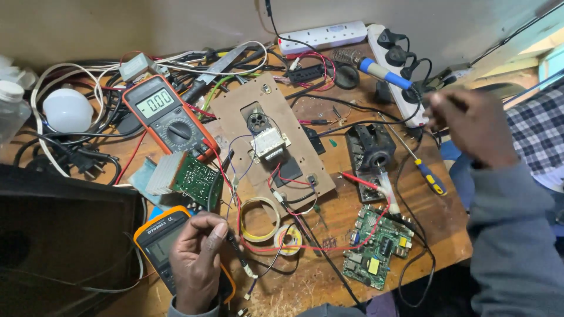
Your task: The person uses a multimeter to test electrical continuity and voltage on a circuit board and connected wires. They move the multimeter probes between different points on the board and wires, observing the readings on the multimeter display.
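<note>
My left hand [197, 258] rests on a yellow-cased multimeter [154, 240] at the bench's near edge and pinches a thin black test probe [239, 253] with a red lead. My right hand [467, 120] is raised at the far right near a white power strip [392, 70]; it is blurred, and what it holds cannot be made out. Between them lie a brown board [247, 114] with a small transformer [269, 145] and a green circuit board [376, 245].
An orange multimeter [167, 117] lies at the back left beside a white bulb [67, 110]. A blue-handled soldering iron [382, 73], a screwdriver [429, 176], tape rolls [261, 218], a second green board [197, 179] and tangled wires crowd the wooden bench [446, 235]. A dark box [59, 235] sits left.
</note>
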